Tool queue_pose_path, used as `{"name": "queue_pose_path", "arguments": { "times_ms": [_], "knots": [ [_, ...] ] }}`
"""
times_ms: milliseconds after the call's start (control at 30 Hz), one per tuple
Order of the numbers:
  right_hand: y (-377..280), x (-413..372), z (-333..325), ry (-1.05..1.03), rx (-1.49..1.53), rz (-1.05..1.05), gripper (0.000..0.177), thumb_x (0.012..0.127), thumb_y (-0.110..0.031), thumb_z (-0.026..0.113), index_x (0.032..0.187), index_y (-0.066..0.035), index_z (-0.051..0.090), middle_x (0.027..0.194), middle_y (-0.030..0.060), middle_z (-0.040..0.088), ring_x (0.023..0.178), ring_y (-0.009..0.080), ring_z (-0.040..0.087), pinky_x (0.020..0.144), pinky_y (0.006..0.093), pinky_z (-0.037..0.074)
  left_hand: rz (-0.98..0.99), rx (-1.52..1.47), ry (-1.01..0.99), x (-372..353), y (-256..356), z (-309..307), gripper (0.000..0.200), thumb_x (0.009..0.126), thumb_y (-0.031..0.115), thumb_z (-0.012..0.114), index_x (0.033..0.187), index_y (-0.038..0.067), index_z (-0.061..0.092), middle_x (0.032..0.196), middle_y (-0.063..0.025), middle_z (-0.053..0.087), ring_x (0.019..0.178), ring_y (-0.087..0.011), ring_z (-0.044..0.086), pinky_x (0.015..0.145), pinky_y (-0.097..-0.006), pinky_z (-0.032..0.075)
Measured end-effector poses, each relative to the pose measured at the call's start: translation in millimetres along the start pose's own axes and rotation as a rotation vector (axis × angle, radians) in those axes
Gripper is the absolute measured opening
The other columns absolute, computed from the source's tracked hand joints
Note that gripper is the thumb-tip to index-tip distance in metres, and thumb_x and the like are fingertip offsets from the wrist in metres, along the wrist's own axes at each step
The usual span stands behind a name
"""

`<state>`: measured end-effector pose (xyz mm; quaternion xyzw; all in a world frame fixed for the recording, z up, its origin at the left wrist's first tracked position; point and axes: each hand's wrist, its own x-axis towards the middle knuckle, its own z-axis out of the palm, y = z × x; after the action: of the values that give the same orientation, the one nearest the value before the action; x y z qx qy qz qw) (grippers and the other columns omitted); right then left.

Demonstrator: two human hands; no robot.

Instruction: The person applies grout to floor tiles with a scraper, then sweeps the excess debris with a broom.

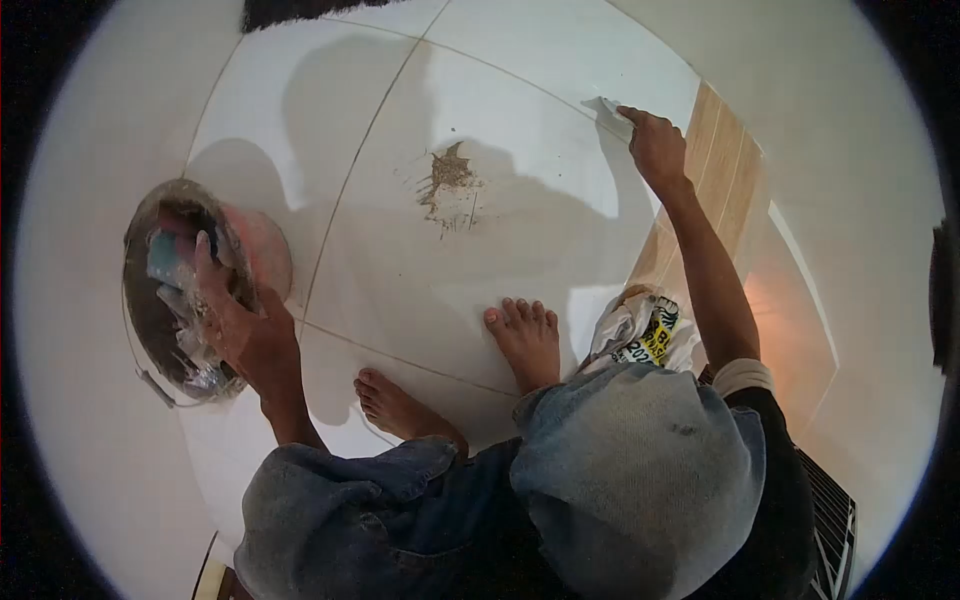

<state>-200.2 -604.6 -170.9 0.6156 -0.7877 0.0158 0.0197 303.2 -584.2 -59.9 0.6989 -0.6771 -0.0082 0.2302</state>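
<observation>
My right hand [657,150] is closed around a small pale scraper [609,106], with the index finger stretched along it. The scraper's tip is right at a grout line between white floor tiles [520,130], at the upper right. At the left, my left hand [240,325] reaches over the rim of a dirty bucket [262,255], thumb apart and fingers stretched toward what is inside. The bucket leans toward me and holds a bluish cloth [168,258] and crumpled plastic [190,345]. A patch of brown grout [448,180] is smeared on the tile between my hands.
A white plastic bag [640,335] with yellow and black print lies beside my right foot [527,345]. My left foot [405,405] is on the tiles near the bucket. Wood-look tiles [710,150] run along the right wall. A dark fringed mat [300,12] lies at the top.
</observation>
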Motion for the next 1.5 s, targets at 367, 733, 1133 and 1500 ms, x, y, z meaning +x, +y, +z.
{"name": "queue_pose_path", "arguments": {
  "times_ms": [367, 733, 1133, 1500],
  "knots": [
    [4.5, 2.8, 4.7, -0.059, -0.124, -0.002, 0.041, 0.086, -0.003, 0.054, 0.117, -0.023, 0.072, 0.094, 0.0123, 0.073, 0.081, 0.0334, 0.071, 0.075, 0.0458, 0.058, 0.378, -0.339, -0.383, -64.2, 12.6, 81.4, 0.065, 0.079, 0.01, 0.073, 0.139, 0.003, 0.049, 0.136, -0.0183, 0.054, 0.131, -0.037, 0.048, 0.108, -0.0472, 0.04],
    [5.4, 8.2, 8.5, -0.07, -0.111, -0.054, 0.04, 0.086, -0.003, 0.054, 0.118, -0.02, 0.071, 0.095, 0.0145, 0.073, 0.085, 0.0358, 0.071, 0.078, 0.0485, 0.058, 0.389, -0.051, -0.454, -59.4, 13.0, 175.9, 0.1, 0.086, 0.055, 0.066, 0.157, 0.004, 0.018, 0.164, -0.0145, 0.018, 0.153, -0.0355, 0.008, 0.115, -0.0672, 0.001],
    [-1.9, -2.0, 13.4, -0.105, -0.105, -0.064, 0.041, 0.084, -0.002, 0.056, 0.119, -0.019, 0.07, 0.097, 0.0141, 0.073, 0.083, 0.0342, 0.071, 0.074, 0.0471, 0.059, 0.392, 0.0, -0.415, -60.7, 13.6, 181.7, 0.098, 0.088, 0.061, 0.059, 0.157, 0.004, 0.02, 0.165, -0.0092, 0.018, 0.153, -0.0339, 0.007, 0.115, -0.0671, -0.005],
    [46.3, 62.2, 17.3, -0.088, -0.185, -0.031, 0.034, 0.089, -0.012, 0.056, 0.118, -0.021, 0.071, 0.089, 0.0164, 0.071, 0.087, 0.0353, 0.071, 0.077, 0.0472, 0.058, 0.397, -0.024, -0.401, -61.5, 14.2, 183.3, 0.096, 0.086, 0.061, 0.06, 0.155, 0.004, 0.025, 0.164, -0.0075, 0.02, 0.153, -0.0346, 0.007, 0.115, -0.0673, -0.005]
  ]
}}
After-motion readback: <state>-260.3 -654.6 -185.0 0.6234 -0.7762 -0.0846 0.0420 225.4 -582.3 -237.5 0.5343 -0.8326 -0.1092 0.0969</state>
